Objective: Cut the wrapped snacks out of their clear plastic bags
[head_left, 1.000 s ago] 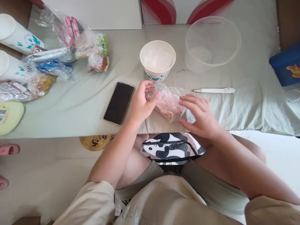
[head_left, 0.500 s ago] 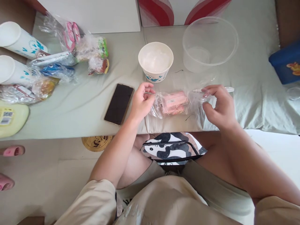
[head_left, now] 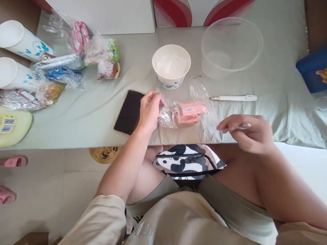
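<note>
My left hand (head_left: 150,110) is closed, its fingertips pinching the left end of a clear plastic bag (head_left: 167,117); a bit of something reddish shows at the fingers. Pink packets (head_left: 190,112) lie inside the bag on the cloth. My right hand (head_left: 247,132) is raised to the right of the bag, apart from it, with fingers pinched and slightly blurred. A small shiny piece (head_left: 242,127) shows between those fingers, too unclear to name. Behind the right hand rests a slim white utility knife (head_left: 233,98).
A white paper bowl (head_left: 171,80) and a large clear plastic tub (head_left: 217,69) stand behind the bag. Beside my left hand lies a phone (head_left: 126,112). Wrapped snacks (head_left: 99,51) and paper cups (head_left: 24,42) crowd the left; a blue container (head_left: 311,71) is at right.
My right hand has moved away from the bag, right and toward me, uncovering the white knife. My left hand has shifted slightly left and its fingers have closed.
</note>
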Available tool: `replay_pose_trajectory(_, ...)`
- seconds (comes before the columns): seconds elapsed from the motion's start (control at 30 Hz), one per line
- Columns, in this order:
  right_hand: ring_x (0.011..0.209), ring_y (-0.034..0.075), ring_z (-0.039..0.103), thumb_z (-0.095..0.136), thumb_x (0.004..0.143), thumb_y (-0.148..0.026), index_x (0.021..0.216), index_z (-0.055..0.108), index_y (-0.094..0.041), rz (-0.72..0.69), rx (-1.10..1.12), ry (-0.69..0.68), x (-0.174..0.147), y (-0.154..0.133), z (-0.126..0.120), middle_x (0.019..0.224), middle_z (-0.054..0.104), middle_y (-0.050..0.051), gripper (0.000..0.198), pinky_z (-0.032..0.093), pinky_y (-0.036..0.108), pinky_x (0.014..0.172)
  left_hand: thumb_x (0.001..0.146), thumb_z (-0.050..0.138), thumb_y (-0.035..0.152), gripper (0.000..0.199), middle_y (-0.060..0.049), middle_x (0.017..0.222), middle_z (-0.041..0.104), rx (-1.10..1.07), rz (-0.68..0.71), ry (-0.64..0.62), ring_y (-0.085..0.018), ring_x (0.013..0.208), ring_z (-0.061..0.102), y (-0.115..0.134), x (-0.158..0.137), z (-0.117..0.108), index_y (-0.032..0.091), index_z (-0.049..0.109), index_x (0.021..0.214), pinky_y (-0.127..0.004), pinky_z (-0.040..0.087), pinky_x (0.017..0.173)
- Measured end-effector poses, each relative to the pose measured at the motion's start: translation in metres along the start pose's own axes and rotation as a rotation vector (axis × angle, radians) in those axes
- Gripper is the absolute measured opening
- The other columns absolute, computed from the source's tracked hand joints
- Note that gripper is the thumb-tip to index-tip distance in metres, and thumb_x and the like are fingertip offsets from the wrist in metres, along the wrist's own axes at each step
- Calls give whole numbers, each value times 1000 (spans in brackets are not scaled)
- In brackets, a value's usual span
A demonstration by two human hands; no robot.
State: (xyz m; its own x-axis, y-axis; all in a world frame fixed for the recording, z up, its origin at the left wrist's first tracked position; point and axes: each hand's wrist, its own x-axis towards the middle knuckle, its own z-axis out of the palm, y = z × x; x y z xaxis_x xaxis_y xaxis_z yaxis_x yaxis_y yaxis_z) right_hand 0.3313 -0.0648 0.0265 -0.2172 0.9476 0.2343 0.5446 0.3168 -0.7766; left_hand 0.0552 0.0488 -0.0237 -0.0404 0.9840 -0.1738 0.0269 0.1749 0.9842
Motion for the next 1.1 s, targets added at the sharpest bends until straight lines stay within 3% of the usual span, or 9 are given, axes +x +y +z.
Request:
replay_pose_trajectory(0.1, 55, 18, 66, 51, 87, -22, 85, 65, -26, 112, -7, -313, 2, 0, -9, 68, 73, 0, 14, 49, 31, 54, 92, 65, 44, 36, 3, 63, 49, -4, -41, 33, -9, 55, 51, 3, 0, 2, 22, 45, 72, -21, 29, 44)
replay_pose_trajectory(0.23, 51, 19, 63, 35, 104, -40, 135, 63, -20, 337, -141, -528, 4, 0, -7, 51, 61, -4, 46, 48, 31, 60, 94, 62, 44, 36, 2, 64, 50, 91, -21, 58, -11, 58, 55, 5, -2, 2, 22, 46, 72, -24, 36, 51)
replay_pose_trajectory(0.33, 49, 22, 58, 36, 104, -42, 142, 61, -21, 336, -456, -464, 3, 0, 3, 48, 53, -3, 50, 40, 32, 56, 94, 62, 41, 30, 2, 66, 53, 258, 57, 32, -12, 61, 56, 5, -4, -1, 22, 49, 75, -25, 41, 58)
replay_pose_trajectory(0.43, 62, 22, 62, 43, 101, -33, 132, 68, -22, 99, -625, -375, 1, -4, 15, 70, 67, 4, 41, 41, 34, 64, 90, 64, 37, 21, 2, 67, 58, 454, 93, -14, -14, 65, 57, 7, -9, -4, 22, 56, 78, -26, 41, 62)
replay_pose_trajectory(0.57, 95, 29, 67, 56, 100, -33, 105, 74, -20, -233, -629, -290, -5, -16, 34, 111, 73, 14, 23, 42, 39, 78, 87, 62, 34, 18, 1, 65, 60, 579, 75, -70, -15, 65, 56, 13, -14, -3, 20, 61, 76, -28, 39, 63)
replay_pose_trajectory(0.7, 90, 20, 66, 53, 102, -18, 92, 70, -19, -392, -388, -443, -9, -30, 53, 107, 76, 8, 20, 44, 34, 78, 87, 61, 30, 25, 1, 61, 54, 489, 42, -92, -12, 60, 49, 14, -14, 0, 20, 54, 65, -27, 35, 58)
replay_pose_trajectory(0.83, 75, 17, 64, 49, 104, -20, 104, 69, -18, -355, -206, -461, -8, -28, 60, 88, 74, 4, 20, 49, 31, 71, 91, 59, 29, 29, 5, 57, 43, 166, -146, -190, -7, 50, 38, 16, -17, 5, 20, 47, 65, -23, 26, 48)
replay_pose_trajectory(0.97, 113, 28, 66, 55, 97, -16, 121, 65, -19, -249, -385, -73, 1, -12, 67, 123, 72, 14, 26, 53, 41, 92, 92, 60, 28, 30, 7, 57, 39, -130, -258, -327, -3, 43, 30, 24, -24, 11, 20, 45, 67, -17, 20, 42)
replay_pose_trajectory(1.1, 141, 39, 51, 62, 91, -23, 142, 54, -21, -90, -506, -22, 12, 0, 79, 149, 58, 19, 52, 47, 54, 108, 91, 63, 30, 34, 9, 51, 33, -283, -388, -447, -1, 37, 24, 34, -28, 14, 20, 41, 66, -14, 19, 39)
